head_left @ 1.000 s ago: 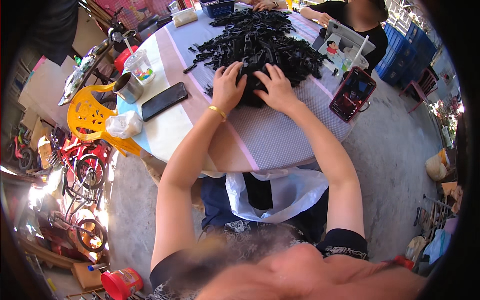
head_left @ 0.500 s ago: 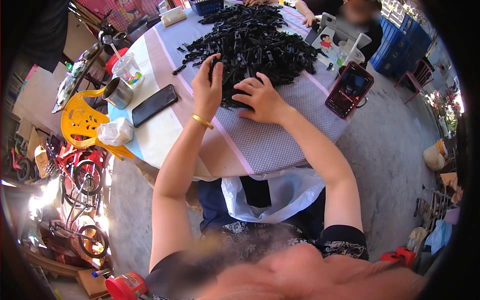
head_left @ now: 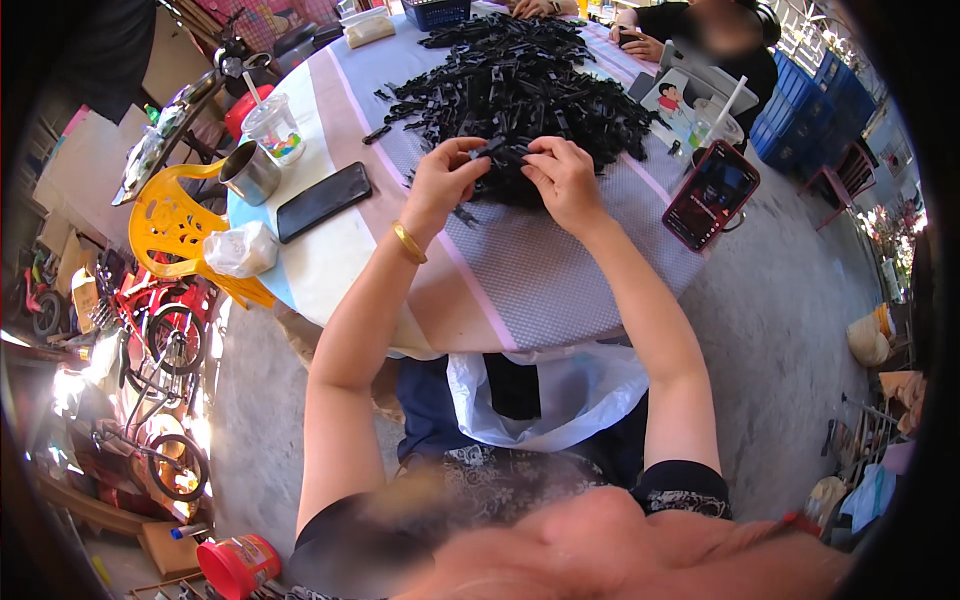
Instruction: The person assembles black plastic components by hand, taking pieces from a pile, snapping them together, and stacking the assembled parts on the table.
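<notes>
A large heap of small black plastic pieces, narrow and clip-like, covers the middle and far part of the round table. At its near edge, my left hand pinches one black plastic piece between thumb and fingers. Close by on the right, my right hand has its thumb and fingers closed together on a dark piece too, though its shape is mostly hidden. Both hands face each other a little apart. A white plastic bag hangs open over my lap below the table edge.
Left of the heap lie a black phone, a metal mug and a plastic cup. A propped phone stands at the right edge. Across the table, another person's hand is near a blue basket and grey box.
My left hand has lowered and turned inward toward the right one. My right hand, previously spread over the heap, has moved right and its fingers have closed. The view has shifted slightly.
</notes>
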